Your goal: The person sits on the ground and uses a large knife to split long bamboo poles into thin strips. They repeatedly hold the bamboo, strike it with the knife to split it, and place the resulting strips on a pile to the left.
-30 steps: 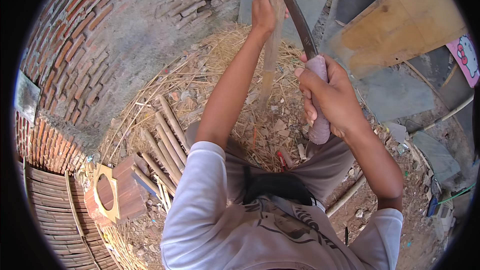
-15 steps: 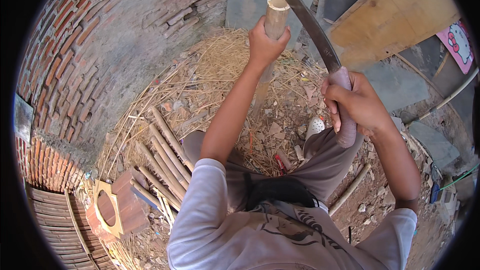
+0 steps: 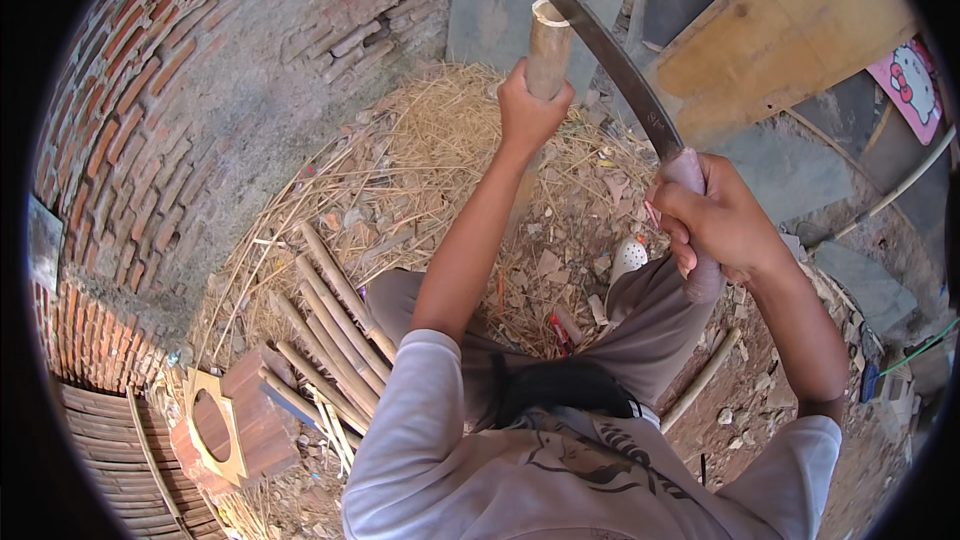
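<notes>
My left hand (image 3: 534,112) is wrapped around a bamboo pole (image 3: 548,58) that stands upright in front of me. The pole's pale, hollow cut end faces up above my fist; its lower part is mostly hidden behind my hand and forearm. In my right hand (image 3: 715,215) is a machete (image 3: 630,80), gripped by its thick, pale purplish handle. Its long dark blade slants up and to the left, and its middle lies close beside the pole's top rim. Whether blade and rim touch, I cannot tell.
Several cut bamboo poles (image 3: 335,325) lie at my left by a brown board (image 3: 255,430). A brick wall (image 3: 250,80) curves along the left side. Straw and chips (image 3: 430,140) cover the ground ahead. Wooden panels (image 3: 780,30) lean at the far right, and one pole (image 3: 703,380) lies beside my right leg.
My left hand and the pole have dropped slightly. The machete's handle has come down a little with my right hand, and its blade now crosses closer to the pole's top.
</notes>
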